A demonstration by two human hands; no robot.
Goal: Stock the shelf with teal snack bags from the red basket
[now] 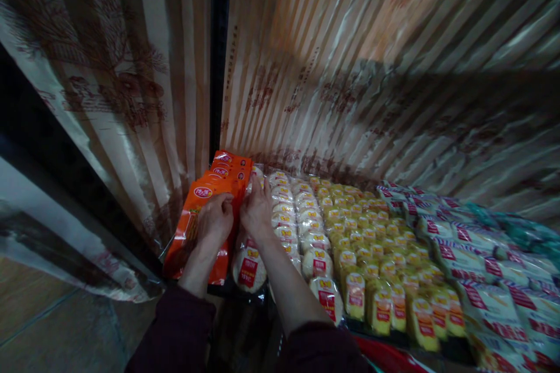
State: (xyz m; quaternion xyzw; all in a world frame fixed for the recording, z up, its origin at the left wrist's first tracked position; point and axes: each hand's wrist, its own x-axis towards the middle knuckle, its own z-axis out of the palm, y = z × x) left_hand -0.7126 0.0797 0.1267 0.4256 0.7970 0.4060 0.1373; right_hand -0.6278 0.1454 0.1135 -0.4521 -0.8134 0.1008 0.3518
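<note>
A stack of orange snack packets (199, 210) stands on edge at the left end of a display of packaged food. My left hand (215, 220) has its fingers curled over the top edge of the front orange packet. Right beside it, my right hand (257, 207) presses its fingers against the right side of the orange stack, above round clear-wrapped cakes (248, 268). Both forearms come up from the bottom of the view in dark sleeves.
Rows of round cakes (315, 262), yellow packets (380, 280) and red-and-white packets (472, 268) fill the display to the right. Patterned brown curtains (350, 70) hang behind and to the left. A dark frame (219, 52) divides them. Tiled floor (44, 326) lies at lower left.
</note>
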